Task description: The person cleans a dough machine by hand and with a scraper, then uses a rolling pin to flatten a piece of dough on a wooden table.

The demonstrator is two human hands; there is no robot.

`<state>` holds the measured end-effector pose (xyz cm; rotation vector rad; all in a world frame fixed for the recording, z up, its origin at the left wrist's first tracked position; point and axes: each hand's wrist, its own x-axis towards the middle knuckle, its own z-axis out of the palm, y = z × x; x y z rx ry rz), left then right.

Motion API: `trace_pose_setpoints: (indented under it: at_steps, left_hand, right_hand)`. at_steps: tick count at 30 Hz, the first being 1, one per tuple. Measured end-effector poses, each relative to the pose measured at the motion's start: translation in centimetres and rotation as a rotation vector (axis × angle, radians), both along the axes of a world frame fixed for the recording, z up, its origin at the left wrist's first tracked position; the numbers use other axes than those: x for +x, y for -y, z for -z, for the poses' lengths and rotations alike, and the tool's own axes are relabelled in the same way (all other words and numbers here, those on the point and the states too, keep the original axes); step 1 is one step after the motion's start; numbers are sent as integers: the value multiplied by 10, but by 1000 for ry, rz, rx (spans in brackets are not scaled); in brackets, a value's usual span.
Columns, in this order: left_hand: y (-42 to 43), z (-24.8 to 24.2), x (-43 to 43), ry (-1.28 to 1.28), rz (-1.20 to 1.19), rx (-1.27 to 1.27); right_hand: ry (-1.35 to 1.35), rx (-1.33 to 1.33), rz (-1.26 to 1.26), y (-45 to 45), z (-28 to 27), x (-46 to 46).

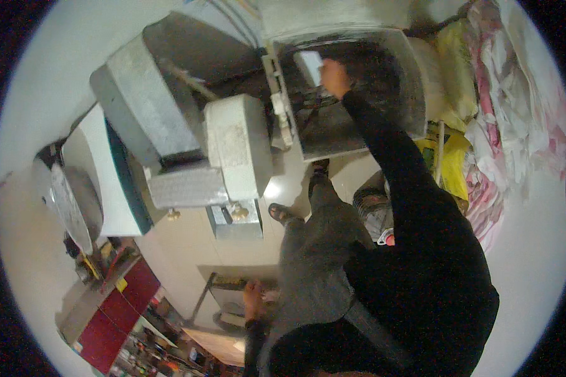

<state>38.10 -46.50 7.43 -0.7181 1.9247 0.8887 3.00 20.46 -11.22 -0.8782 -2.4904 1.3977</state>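
My right hand (335, 77) reaches over a large square metal container (422, 94) with a dark, stained inside. Its fingers close on the edge of a white rectangular block or pad (310, 67), blurred by motion. Low at the left of my body, my left hand (252, 299) hangs beside my grey apron or trousers (306, 273). A small pale pinkish thing lies by its fingers; whether the hand holds it cannot be told.
Left of the container stands a machine with grey and white metal housings (238, 141). Yellow bags (455, 160) and crumpled white and pink sheeting (490, 132) line the right. Lower left, a red-fronted cabinet (118, 315) stands near a cluttered surface. My feet are on the tiled floor (245, 249).
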Motion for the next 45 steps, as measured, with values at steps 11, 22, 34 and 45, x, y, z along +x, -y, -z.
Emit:
trace_pose_setpoints:
  at_steps: [11,22,34,45]
  left_hand:
    - [152,73,-38,-166,77,221]
    - [398,108,-44,-163,16,151]
    - [407,44,-68,-106,-188,181]
    - [495,51,-278,-414,-214,490]
  right_hand:
    - [-221,-224,214,229,-239,135]
    - [239,-362,-164,527,-154,224]
    - [-85,81,-561,515,79,274]
    - [359,-526,109,612,-69,280]
